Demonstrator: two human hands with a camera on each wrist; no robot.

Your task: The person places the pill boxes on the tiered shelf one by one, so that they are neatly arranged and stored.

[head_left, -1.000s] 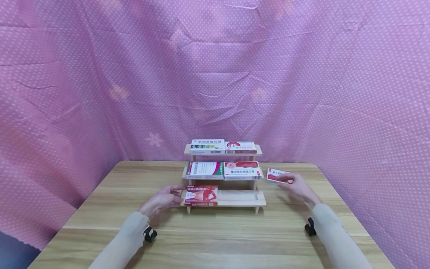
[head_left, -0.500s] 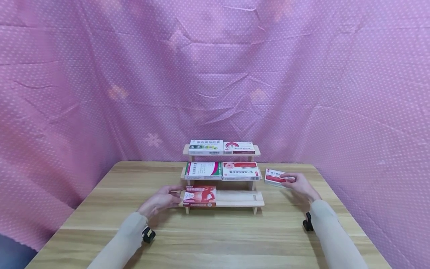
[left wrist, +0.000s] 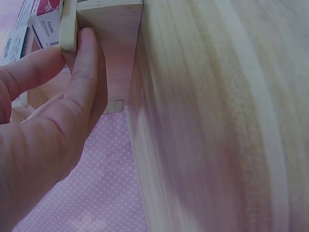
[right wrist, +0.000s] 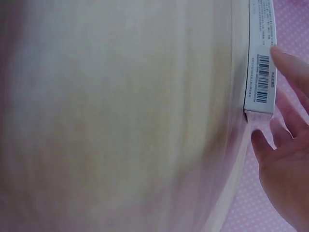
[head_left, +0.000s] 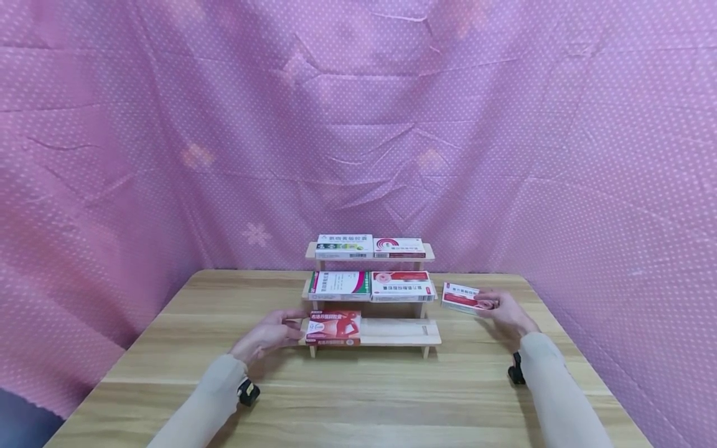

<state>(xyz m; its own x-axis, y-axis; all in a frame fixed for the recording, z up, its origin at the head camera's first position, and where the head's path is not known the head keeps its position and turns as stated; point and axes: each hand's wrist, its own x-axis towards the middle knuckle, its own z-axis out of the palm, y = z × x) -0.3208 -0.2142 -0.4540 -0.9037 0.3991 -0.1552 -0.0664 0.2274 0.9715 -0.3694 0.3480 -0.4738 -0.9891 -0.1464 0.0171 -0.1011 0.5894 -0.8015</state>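
Note:
A three-tier wooden display stand (head_left: 400, 336) stands on the table. My left hand (head_left: 271, 333) pinches the left end of its lowest shelf; in the left wrist view the fingers (left wrist: 84, 72) bear on the shelf edge (left wrist: 69, 29). A red medicine box (head_left: 334, 326) lies on that shelf, right by this hand. Right of the stand, a white-and-red medicine box (head_left: 462, 297) lies on the table. Loosely spread, my right hand (head_left: 506, 311) is at its right end, one fingertip touching its edge beside the barcode side (right wrist: 260, 77) in the right wrist view.
The middle shelf bears a white-and-green medicine box (head_left: 338, 283) and a white-and-red one (head_left: 400, 285). On the top shelf are a white box (head_left: 344, 246) and a smaller red-and-white box (head_left: 399, 247). A pink dotted cloth (head_left: 358, 155) hangs behind the wooden table (head_left: 358, 398).
My right hand's fingers have slid rightward over the white-and-red box on the table, uncovering more of it. My left hand stays at the shelf end. The head view has shifted slightly.

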